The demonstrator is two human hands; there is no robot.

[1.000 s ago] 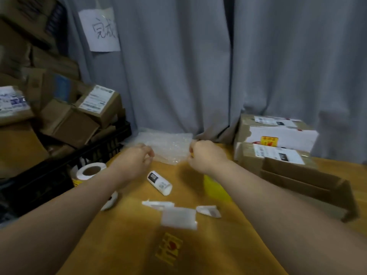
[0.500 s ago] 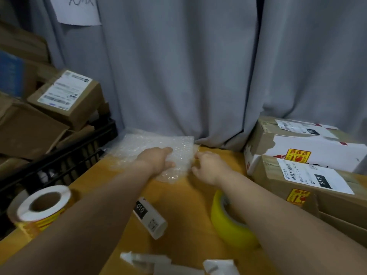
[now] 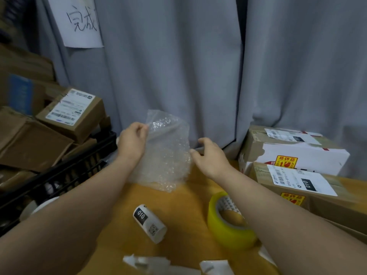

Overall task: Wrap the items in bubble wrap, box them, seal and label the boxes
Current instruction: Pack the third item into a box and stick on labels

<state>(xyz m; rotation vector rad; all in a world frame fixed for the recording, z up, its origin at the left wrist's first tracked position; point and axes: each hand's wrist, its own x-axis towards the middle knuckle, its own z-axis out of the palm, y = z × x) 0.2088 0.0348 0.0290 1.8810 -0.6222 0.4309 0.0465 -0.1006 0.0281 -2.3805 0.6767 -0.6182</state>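
Risk, as judged: the thin clear bubble-wrap sheet (image 3: 166, 151) hung from one pinched corner and could slip or fold on itself if that grip eased. Left hand (image 3: 132, 141) raised, pinching the sheet's upper corner, beyond the yellow tape roll (image 3: 230, 223). Right hand (image 3: 210, 155) loosely curled at the sheet's opposite edge; hold unclear. White labelled cylinder (image 3: 150, 223) lay near the roll.

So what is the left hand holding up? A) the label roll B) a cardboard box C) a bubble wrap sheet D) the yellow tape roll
C: the left hand pinches the bubble wrap sheet by its top corner, raised above the table.
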